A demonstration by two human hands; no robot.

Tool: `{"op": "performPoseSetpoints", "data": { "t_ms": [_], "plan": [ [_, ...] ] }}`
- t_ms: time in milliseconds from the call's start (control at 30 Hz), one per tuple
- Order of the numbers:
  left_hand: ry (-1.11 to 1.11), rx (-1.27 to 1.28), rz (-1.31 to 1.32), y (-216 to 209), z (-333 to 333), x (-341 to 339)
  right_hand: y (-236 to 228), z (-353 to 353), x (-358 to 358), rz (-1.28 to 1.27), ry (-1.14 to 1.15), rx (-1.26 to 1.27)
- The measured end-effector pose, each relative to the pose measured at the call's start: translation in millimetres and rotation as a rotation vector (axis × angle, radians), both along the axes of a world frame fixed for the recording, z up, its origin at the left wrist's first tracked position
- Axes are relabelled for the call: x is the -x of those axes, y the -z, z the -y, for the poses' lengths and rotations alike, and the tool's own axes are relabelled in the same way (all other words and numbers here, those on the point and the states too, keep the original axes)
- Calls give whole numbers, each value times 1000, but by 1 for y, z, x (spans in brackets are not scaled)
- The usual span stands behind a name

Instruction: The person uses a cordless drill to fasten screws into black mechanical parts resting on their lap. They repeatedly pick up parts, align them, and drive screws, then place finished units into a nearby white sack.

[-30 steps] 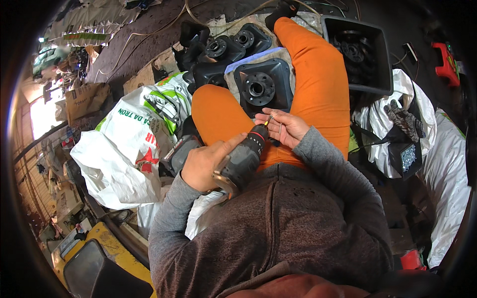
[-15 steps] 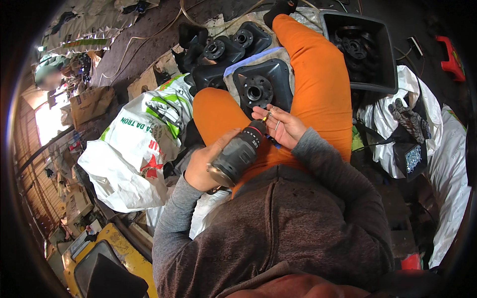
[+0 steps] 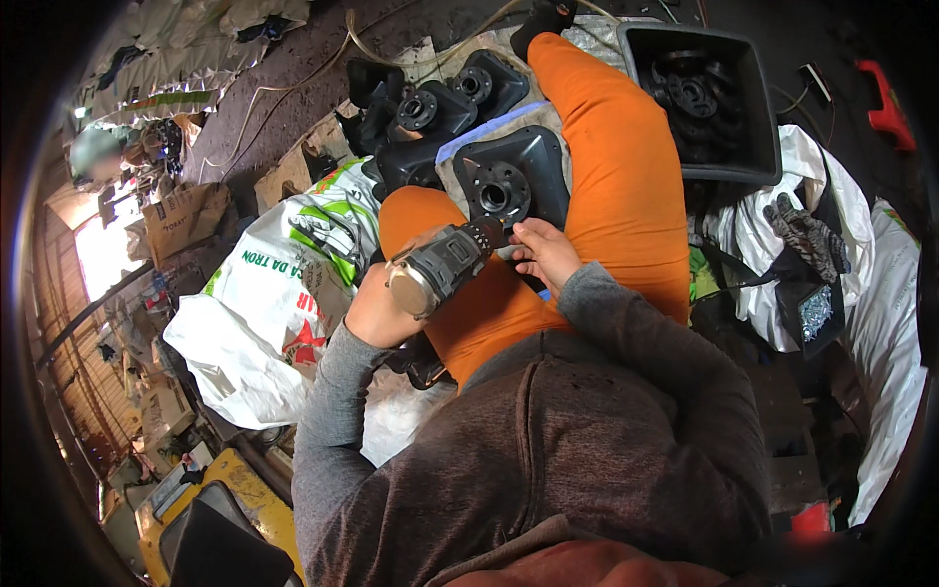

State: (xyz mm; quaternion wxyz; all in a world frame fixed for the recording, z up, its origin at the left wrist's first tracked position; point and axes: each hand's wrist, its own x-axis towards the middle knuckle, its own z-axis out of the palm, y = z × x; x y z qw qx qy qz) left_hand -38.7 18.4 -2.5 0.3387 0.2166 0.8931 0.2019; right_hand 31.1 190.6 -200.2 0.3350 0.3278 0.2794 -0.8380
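Note:
My left hand (image 3: pixel 375 305) is wrapped round a dark grey cordless drill (image 3: pixel 440 269), its chuck end aimed away from me and to the right. Just off the drill's tip, my right hand (image 3: pixel 550 256) has its fingers curled and the thumb and forefinger pinched together; whatever they pinch is too small to make out. Both hands are at the near edge of a black square moulded part (image 3: pixel 543 161) with a round, holed flange (image 3: pixel 499 191) on top. This part lies between my orange-clad legs, and the drill tip points at the flange's near rim.
Several similar black parts (image 3: pixel 421 110) sit beyond on the left. A black bin (image 3: pixel 773 127) of round black pieces stands far right. Nearer are a glove (image 3: pixel 804 235) and a container of small metal screws (image 3: pixel 814 311). White sacks (image 3: pixel 254 303) lie left; a person (image 3: pixel 96 155) is far left.
The drill has moved forward and left, swinging its tip toward the flange. My right hand's fingers, spread palm-up before, are now curled in by the drill tip.

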Motion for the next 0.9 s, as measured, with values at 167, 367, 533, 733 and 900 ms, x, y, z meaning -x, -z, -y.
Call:
{"op": "performPoseSetpoints", "data": {
  "t_ms": [167, 367, 533, 733, 900],
  "plan": [
    [-51, 31, 82, -1, -27, 17, 12, 6, 4, -30, 8, -27],
    [17, 56, 66, 3, -38, 24, 16, 11, 8, -13, 43, -99],
    [16, -10, 48, 17, -39, 21, 17, 14, 7, -30, 75, -120],
    [80, -12, -3, 30, -29, 20, 23, 17, 6, -64, 86, -143],
    [-158, 257, 184, 3, -42, 17, 27, 18, 7, -66, 47, -183]
  ]
}}
